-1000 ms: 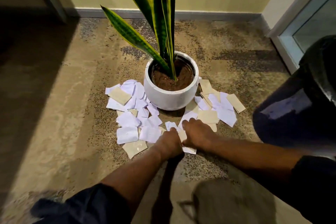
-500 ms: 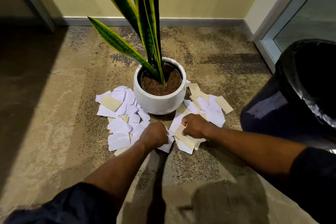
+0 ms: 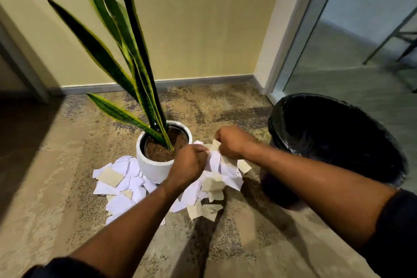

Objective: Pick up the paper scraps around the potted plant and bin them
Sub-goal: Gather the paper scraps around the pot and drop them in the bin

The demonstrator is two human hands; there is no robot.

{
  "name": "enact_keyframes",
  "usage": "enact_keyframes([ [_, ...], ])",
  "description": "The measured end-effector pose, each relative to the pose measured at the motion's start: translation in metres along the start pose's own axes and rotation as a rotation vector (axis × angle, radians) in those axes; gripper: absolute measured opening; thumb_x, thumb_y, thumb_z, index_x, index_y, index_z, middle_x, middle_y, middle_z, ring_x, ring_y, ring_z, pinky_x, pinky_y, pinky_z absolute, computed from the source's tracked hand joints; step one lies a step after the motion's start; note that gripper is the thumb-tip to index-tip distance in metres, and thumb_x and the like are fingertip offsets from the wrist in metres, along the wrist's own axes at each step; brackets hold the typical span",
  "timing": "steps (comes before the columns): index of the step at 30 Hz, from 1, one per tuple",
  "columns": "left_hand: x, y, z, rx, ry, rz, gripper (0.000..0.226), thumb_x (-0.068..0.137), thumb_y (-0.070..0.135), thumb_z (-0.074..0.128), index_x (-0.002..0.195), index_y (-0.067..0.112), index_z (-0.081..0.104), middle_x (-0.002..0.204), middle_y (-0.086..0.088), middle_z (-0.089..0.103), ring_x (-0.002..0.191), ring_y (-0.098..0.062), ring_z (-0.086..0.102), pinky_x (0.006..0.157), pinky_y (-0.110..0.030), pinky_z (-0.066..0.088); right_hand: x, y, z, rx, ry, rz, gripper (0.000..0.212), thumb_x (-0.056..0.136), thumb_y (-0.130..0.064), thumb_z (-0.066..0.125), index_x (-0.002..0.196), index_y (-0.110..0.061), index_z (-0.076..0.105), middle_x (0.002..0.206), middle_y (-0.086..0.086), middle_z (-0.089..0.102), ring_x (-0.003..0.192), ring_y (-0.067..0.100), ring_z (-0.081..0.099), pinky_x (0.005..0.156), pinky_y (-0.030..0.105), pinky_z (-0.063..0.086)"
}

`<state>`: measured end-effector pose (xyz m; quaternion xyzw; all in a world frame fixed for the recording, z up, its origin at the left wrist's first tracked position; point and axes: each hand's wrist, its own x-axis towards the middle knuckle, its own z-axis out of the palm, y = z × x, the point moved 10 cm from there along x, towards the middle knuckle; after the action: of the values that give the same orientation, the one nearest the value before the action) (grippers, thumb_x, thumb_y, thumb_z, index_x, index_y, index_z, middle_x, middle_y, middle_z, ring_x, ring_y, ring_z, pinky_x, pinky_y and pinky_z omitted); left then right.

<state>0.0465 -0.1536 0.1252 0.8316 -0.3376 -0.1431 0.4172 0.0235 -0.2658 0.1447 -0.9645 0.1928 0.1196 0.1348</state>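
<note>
A snake plant stands in a white pot (image 3: 155, 170) on the patterned floor. White and tan paper scraps (image 3: 119, 181) lie around the pot's base. My left hand (image 3: 188, 166) and my right hand (image 3: 232, 142) are raised in front of the pot, each closed on a bunch of scraps (image 3: 214, 161) that hangs between them. A few tan pieces (image 3: 213, 184) dangle or drop below the bunch. A black lined bin (image 3: 334, 140) stands to the right, close to my right forearm.
A yellow wall with a grey skirting (image 3: 203, 81) runs behind the plant. A glass door (image 3: 352, 36) is at the right, behind the bin. A dark doorway frame (image 3: 20, 67) is at the far left.
Both hands have lifted off the floor with a bunch of scraps and moved up and to the right, nearer the bin. The view has tilted upward.
</note>
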Motion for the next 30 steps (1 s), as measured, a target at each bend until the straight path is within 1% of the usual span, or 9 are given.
enact_keyframes([
  [3, 0.010, 0.042, -0.017, -0.078, 0.106, 0.001, 0.037, 0.088, 0.037, 0.050, 0.100, 0.016, 0.078, 0.085, -0.003, 0.076, 0.076, -0.020, 0.069, 0.066, -0.030, 0.053, -0.010, 0.011, -0.070, 0.004, 0.099, -0.002, 0.013, 0.082, -0.005, 0.059, 0.090, -0.008, 0.069, 0.087, 0.009, 0.067, 0.078, 0.026, 0.063, 0.056, 0.023, 0.042],
  [5, 0.018, 0.066, -0.024, -0.147, 0.190, -0.038, 0.026, 0.090, 0.034, 0.060, 0.105, 0.022, 0.077, 0.090, -0.003, 0.078, 0.078, -0.018, 0.071, 0.071, -0.032, 0.057, -0.019, 0.029, -0.116, 0.010, 0.164, 0.025, 0.014, 0.083, -0.008, 0.061, 0.093, -0.008, 0.070, 0.088, 0.009, 0.067, 0.078, 0.026, 0.062, 0.056, 0.023, 0.040],
  [10, 0.037, 0.145, -0.021, -0.187, 0.321, 0.036, 0.016, 0.086, 0.023, 0.072, 0.100, 0.016, 0.079, 0.093, 0.000, 0.077, 0.069, -0.005, 0.063, 0.062, -0.014, 0.041, -0.048, 0.098, -0.205, -0.001, 0.366, 0.199, 0.023, 0.080, -0.020, 0.063, 0.101, -0.014, 0.069, 0.102, 0.011, 0.067, 0.096, 0.030, 0.064, 0.070, 0.027, 0.044],
  [12, 0.044, 0.173, -0.014, -0.167, 0.318, 0.058, 0.014, 0.086, 0.022, 0.072, 0.093, 0.013, 0.080, 0.082, -0.005, 0.077, 0.062, -0.011, 0.064, 0.058, -0.020, 0.042, -0.061, 0.126, -0.224, -0.004, 0.428, 0.275, 0.028, 0.080, -0.022, 0.062, 0.105, -0.012, 0.068, 0.111, 0.014, 0.067, 0.101, 0.031, 0.064, 0.074, 0.028, 0.046],
  [17, 0.058, 0.213, 0.019, -0.031, 0.221, 0.080, 0.027, 0.088, 0.018, 0.064, 0.067, 0.003, 0.070, 0.065, -0.021, 0.065, 0.059, -0.033, 0.060, 0.058, -0.034, 0.045, -0.088, 0.186, -0.230, 0.021, 0.459, 0.443, 0.033, 0.079, -0.021, 0.059, 0.109, -0.010, 0.068, 0.116, 0.015, 0.066, 0.105, 0.032, 0.064, 0.083, 0.033, 0.050],
  [19, 0.062, 0.216, 0.032, -0.014, 0.194, 0.054, 0.031, 0.085, 0.015, 0.063, 0.058, 0.001, 0.060, 0.058, -0.022, 0.056, 0.054, -0.029, 0.046, 0.053, -0.035, 0.037, -0.092, 0.200, -0.222, 0.025, 0.450, 0.467, 0.032, 0.080, -0.021, 0.058, 0.108, -0.008, 0.067, 0.116, 0.016, 0.066, 0.104, 0.032, 0.065, 0.081, 0.032, 0.050],
  [22, 0.064, 0.218, 0.049, -0.018, 0.169, 0.020, 0.041, 0.084, 0.011, 0.064, 0.047, 0.011, 0.047, 0.046, -0.003, 0.044, 0.047, -0.020, 0.040, 0.047, -0.029, 0.029, -0.096, 0.215, -0.211, 0.007, 0.415, 0.489, 0.032, 0.081, -0.021, 0.056, 0.108, -0.009, 0.067, 0.116, 0.016, 0.067, 0.104, 0.032, 0.065, 0.083, 0.034, 0.050],
  [26, 0.064, 0.224, 0.067, -0.010, 0.143, 0.045, 0.029, 0.087, 0.016, 0.068, 0.058, 0.014, 0.066, 0.061, -0.007, 0.067, 0.055, -0.018, 0.057, 0.050, -0.023, 0.035, -0.094, 0.225, -0.200, -0.003, 0.381, 0.505, 0.027, 0.081, -0.020, 0.059, 0.103, -0.009, 0.069, 0.111, 0.015, 0.068, 0.101, 0.032, 0.065, 0.084, 0.036, 0.052],
  [30, 0.064, 0.230, 0.073, -0.008, 0.159, 0.092, 0.012, 0.089, 0.022, 0.068, 0.085, 0.014, 0.077, 0.078, -0.003, 0.074, 0.067, -0.015, 0.065, 0.058, -0.023, 0.046, -0.090, 0.229, -0.194, -0.011, 0.389, 0.520, 0.029, 0.080, -0.028, 0.066, 0.102, -0.009, 0.068, 0.108, 0.013, 0.069, 0.100, 0.030, 0.066, 0.078, 0.033, 0.050],
])
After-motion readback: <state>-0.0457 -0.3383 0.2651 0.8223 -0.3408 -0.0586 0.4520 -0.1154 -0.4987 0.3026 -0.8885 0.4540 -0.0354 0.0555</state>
